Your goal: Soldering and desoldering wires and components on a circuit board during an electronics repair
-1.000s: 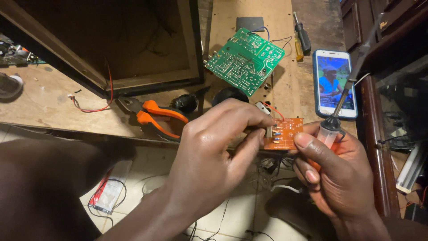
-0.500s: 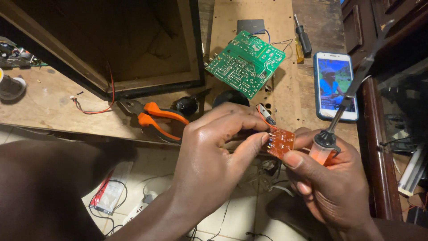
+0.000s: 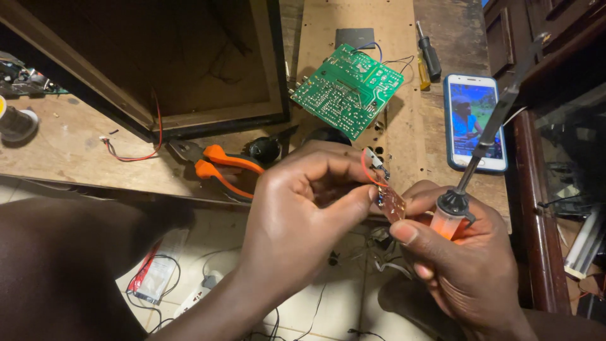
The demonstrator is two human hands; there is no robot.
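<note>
From the head camera I see my left hand (image 3: 303, 221) curled, its thumb and fingertips pinching a small orange circuit board (image 3: 394, 203) that is turned nearly edge-on, so I can't read its face; my fingers hide most of it and the red wire (image 3: 365, 170) looping off its top. My right hand (image 3: 467, 265) is closed around the orange handle of one soldering iron (image 3: 486, 142), also steadying the board's lower edge with the thumb; the iron's tip runs up past the cabinet edge and is hard to make out. On the wooden bench (image 3: 76, 151) behind I count one green circuit board (image 3: 347, 88), one phone (image 3: 475, 123), one pair of orange-handled pliers (image 3: 221, 167) partly behind my left hand, and one screwdriver (image 3: 428, 53). The open wooden box (image 3: 189, 63) is cut off at the top.
</note>
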